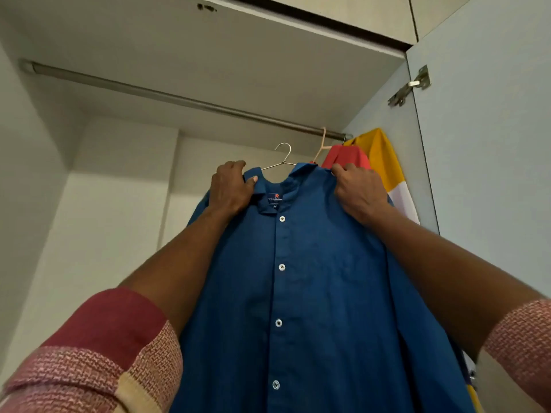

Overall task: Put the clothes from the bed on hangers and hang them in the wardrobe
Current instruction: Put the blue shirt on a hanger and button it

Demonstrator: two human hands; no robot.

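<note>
The wardrobe [89,234] fills the view, its door [492,144] open at 3 o'clock. A blue shirt [298,293], buttoned, hangs from centre down to 6 o'clock, held up in front of the wardrobe below the rail [179,98], which slants from 10 o'clock toward 2. At the rail's right end hang a yellow garment [380,153] and a red one [346,156], the latter just behind the shirt's collar. The left hand [229,189] grips the shirt's left shoulder, thumb on the collar. The right hand [357,192] pinches the right shoulder. A wire hanger [283,162] pokes from the collar at 12 o'clock, its hook clear of the rail.
</note>
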